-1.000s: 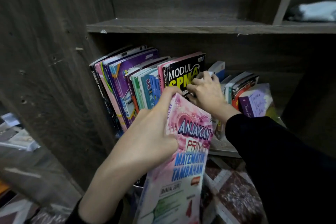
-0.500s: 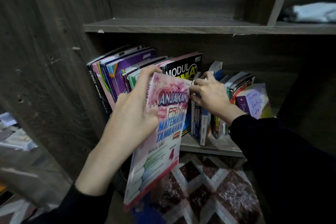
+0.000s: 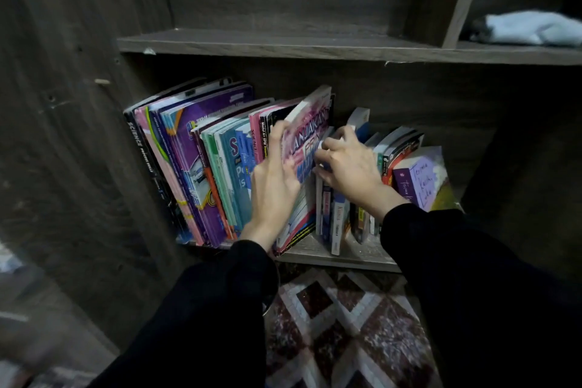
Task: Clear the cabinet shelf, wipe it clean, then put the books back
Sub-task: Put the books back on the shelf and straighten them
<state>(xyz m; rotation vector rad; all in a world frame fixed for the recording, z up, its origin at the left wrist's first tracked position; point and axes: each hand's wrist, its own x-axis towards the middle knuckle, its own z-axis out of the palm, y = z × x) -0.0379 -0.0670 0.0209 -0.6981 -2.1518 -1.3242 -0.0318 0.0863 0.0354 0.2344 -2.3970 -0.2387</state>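
Note:
A row of books (image 3: 201, 164) leans left on the lower cabinet shelf (image 3: 356, 257). My left hand (image 3: 274, 186) grips a pink book titled "Anjakan" (image 3: 310, 135), which stands in the gap at the row's middle, its bottom edge on the shelf. My right hand (image 3: 349, 164) presses on the tops of the smaller books (image 3: 337, 224) to the right, holding them aside. A purple book with handwriting (image 3: 420, 179) leans at the right end.
The upper shelf (image 3: 283, 44) is bare on the left; a light blue cloth (image 3: 529, 28) lies in its right compartment. The cabinet's dark side wall (image 3: 78, 135) stands at left. A patterned rug (image 3: 340, 324) covers the floor below.
My left hand has lifted the pink book from below the shelf and slid it upright into the gap in the row. My right hand has stayed on the smaller books.

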